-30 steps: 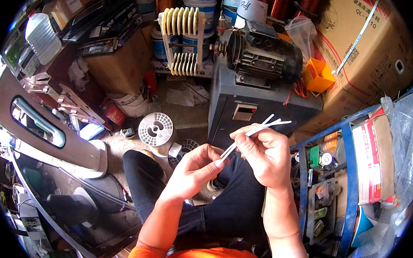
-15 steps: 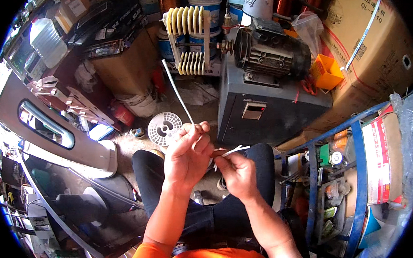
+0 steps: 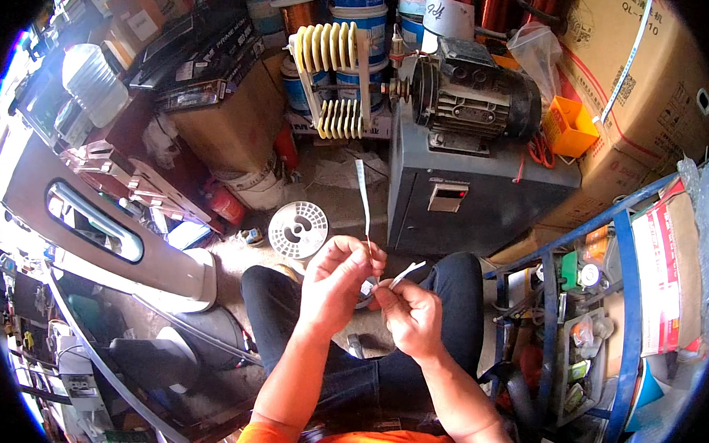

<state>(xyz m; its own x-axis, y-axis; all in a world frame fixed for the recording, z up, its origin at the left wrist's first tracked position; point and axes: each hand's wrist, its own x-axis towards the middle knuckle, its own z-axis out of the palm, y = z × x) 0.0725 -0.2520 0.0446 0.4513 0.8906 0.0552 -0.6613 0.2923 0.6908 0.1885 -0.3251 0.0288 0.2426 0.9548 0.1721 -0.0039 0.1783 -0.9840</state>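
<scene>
Above my lap, my left hand (image 3: 335, 281) is closed, its fingertips pinching the lower end of a narrow white strip (image 3: 364, 192). The strip stands nearly upright from the fingers, and its lower part looks thin and brownish. Close beside it on the right, my right hand (image 3: 410, 315) is also closed, holding short white strips (image 3: 406, 274) whose ends poke out past thumb and forefinger. The fingertips of both hands almost meet. Whether these strips are flat or hollow is too small to tell.
Ahead, a winding former (image 3: 329, 48) with cream-coloured ribs is mounted beside a dark motor (image 3: 476, 88) on a grey cabinet (image 3: 419, 209). A white slotted spool (image 3: 298, 230) sits on the floor. A blue metal rack (image 3: 626, 286) stands right, a beige machine column (image 3: 111, 220) left.
The long strip has swung from leaning left to nearly upright and dropped lower. My left hand has turned and moved slightly right and down, closer to my right hand. The view has shifted a little.
</scene>
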